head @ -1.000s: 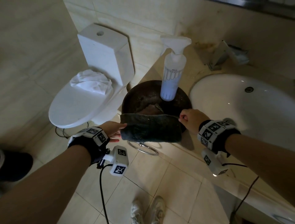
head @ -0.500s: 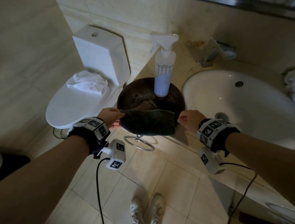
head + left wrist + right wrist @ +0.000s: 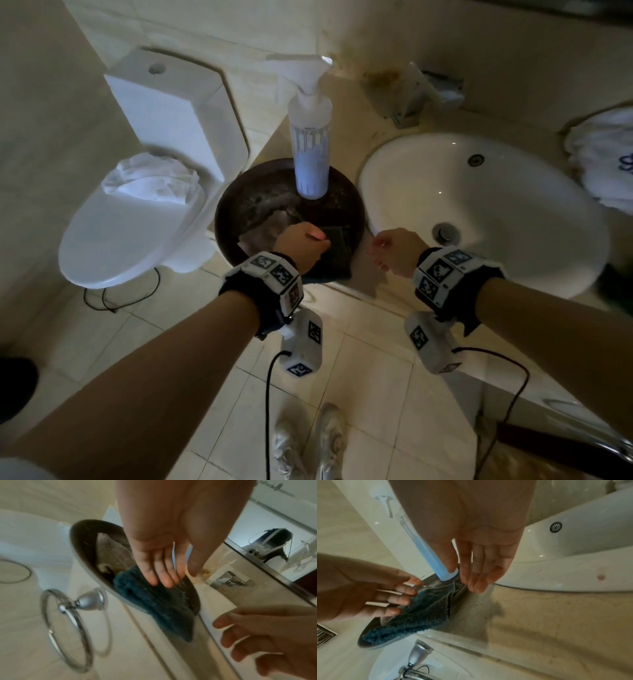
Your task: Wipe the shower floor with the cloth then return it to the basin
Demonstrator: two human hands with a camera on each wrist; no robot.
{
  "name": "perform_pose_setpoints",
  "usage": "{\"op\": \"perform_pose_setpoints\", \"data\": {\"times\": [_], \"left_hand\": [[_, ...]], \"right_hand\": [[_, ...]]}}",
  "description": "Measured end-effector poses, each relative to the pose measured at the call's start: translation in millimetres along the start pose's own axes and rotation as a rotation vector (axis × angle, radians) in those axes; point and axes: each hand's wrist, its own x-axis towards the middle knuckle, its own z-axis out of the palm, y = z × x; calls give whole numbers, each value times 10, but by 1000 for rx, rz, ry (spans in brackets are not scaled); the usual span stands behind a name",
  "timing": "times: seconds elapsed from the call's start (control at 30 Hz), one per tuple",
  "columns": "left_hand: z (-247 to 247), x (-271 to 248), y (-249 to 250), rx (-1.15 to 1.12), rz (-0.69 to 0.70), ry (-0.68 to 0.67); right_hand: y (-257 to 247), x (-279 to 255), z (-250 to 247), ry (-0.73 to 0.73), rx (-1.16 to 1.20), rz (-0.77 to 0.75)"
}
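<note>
The dark teal cloth [image 3: 330, 265] [image 3: 154, 601] [image 3: 423, 612] lies draped over the front rim of the round dark basin [image 3: 226, 219] [image 3: 80, 555], part inside and part hanging outside. My left hand [image 3: 303, 241] [image 3: 163, 578] is over the basin, its straight fingers resting on top of the cloth. My right hand [image 3: 390, 250] [image 3: 477, 580] hovers just right of the basin with straight fingers, its tips at the cloth's right edge and holding nothing.
A spray bottle [image 3: 310, 137] stands in the basin's back, beside a tan rag [image 3: 263, 226]. The white sink [image 3: 479, 212] is to the right, and a toilet [image 3: 137, 222] with a white cloth on its lid to the left. A chrome towel ring [image 3: 68, 622] hangs under the counter edge.
The cloth was held stretched between both hands above the basin's front; it now lies on the rim. Both hands have let go, and the left hand moved right onto it.
</note>
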Motion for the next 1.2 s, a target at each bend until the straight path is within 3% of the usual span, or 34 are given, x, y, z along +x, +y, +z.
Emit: {"op": "perform_pose_setpoints", "data": {"times": [0.07, 0.13, 0.33, 0.53, 0.7, 0.97, 1.13, 1.2], "left_hand": [[-107, 9, -150, 188, -40, 195], [-208, 17, -285, 263, -95, 268], [-225, 130, -383, 303, -193, 160], [-161, 214, -371, 285, -198, 150], [-201, 256, -321, 176, -176, 160], [-594, 207, -189, -365, -175, 223], [-957, 127, -204, -517, -179, 306], [-980, 83, -311, -499, -238, 275]], "right_hand": [[10, 9, 70, 15, 84, 47], [-9, 24, 147, 22, 225, 114], [-224, 124, 315, -185, 540, 332], [-249, 153, 429, -233, 686, 457], [-273, 155, 361, -208, 729, 434], [-746, 210, -63, -141, 846, 323], [-1089, 333, -160, -151, 792, 215], [-1128, 402, -83, -154, 634, 211]]}}
